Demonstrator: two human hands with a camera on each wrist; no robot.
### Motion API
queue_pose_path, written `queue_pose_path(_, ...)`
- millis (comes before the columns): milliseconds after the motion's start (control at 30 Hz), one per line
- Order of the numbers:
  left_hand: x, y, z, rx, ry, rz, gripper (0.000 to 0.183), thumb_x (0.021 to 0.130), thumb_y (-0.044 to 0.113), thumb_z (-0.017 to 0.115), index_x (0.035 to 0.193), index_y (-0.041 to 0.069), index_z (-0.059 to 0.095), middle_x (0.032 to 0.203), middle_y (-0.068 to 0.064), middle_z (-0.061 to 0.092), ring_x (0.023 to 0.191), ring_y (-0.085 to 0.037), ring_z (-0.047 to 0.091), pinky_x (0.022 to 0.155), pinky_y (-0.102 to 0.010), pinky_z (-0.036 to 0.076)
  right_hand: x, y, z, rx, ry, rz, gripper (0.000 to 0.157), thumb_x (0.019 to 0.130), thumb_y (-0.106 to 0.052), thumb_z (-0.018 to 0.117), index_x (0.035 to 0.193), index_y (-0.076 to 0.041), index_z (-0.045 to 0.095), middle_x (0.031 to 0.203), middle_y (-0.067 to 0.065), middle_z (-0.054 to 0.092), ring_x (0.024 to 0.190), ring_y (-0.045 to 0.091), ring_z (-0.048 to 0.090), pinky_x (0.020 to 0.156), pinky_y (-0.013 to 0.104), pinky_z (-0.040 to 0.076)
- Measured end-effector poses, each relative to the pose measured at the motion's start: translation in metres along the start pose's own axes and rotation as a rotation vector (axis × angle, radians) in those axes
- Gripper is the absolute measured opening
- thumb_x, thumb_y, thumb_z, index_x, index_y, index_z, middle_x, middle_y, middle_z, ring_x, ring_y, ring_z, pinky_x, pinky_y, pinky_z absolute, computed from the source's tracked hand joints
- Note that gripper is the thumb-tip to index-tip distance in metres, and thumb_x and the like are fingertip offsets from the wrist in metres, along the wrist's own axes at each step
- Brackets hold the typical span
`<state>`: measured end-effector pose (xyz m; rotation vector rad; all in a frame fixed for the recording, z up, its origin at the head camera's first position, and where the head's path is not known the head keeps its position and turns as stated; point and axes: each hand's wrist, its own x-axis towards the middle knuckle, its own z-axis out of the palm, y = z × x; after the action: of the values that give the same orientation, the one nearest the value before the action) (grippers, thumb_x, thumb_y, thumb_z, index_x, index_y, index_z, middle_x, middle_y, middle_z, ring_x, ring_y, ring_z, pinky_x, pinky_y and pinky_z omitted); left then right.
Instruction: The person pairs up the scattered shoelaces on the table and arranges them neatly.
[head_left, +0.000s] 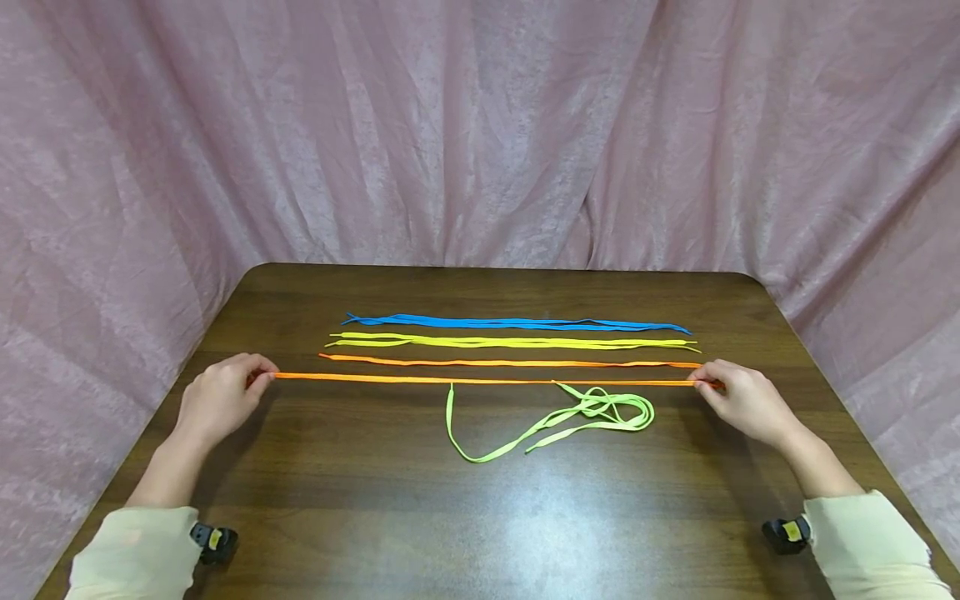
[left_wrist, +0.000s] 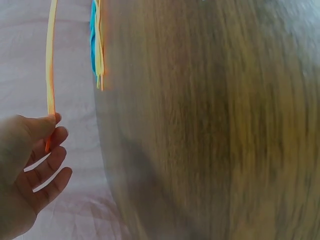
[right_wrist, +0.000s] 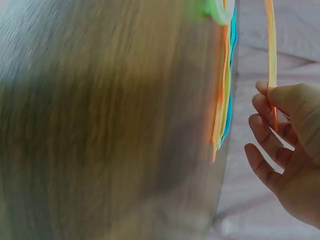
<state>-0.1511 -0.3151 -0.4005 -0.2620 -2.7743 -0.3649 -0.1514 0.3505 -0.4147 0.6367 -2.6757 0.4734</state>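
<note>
An orange shoelace point(head_left: 375, 378) is stretched straight between both hands, raised over the table. My left hand point(head_left: 221, 396) pinches one end between thumb and forefinger; in the left wrist view its tip pokes out below the thumb. The other end is pinched by my right hand point(head_left: 746, 404), the tip hanging past the fingers in the right wrist view. Just behind, a second orange shoelace point(head_left: 480, 362) lies straight on the table. In front, a light green shoelace point(head_left: 637, 412) lies loosely looped, partly overlapped by the stretched one in the head view.
Farther back, yellow shoelaces point(head_left: 510, 342) and blue shoelaces point(head_left: 510, 323) lie in straight, roughly parallel rows. They rest on a dark brown wooden table point(head_left: 360, 517) with rounded far corners. Pink curtains point(head_left: 480, 133) hang around its back and sides.
</note>
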Motion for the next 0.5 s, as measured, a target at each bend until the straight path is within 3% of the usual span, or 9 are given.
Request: queue_pose_path(500, 0.013, 0.011, 0.018, -0.002, -0.084, 0.001, 0.003, 0.083, 0.018, 0.066, 0.085, 0.015, 0.066, 0.077, -0.002, 0.063, 0.06, -0.019, 0.054, 0.046, -0.036, 0.037, -0.006, 0.028, 0.0, -0.034, 0.015, 0.067, 0.012, 0.071, 0.002, 0.071, 0.077, -0.008, 0.069, 0.071, -0.004, 0.054, 0.059, 0.002, 0.042, 0.048, 0.025, 0.036)
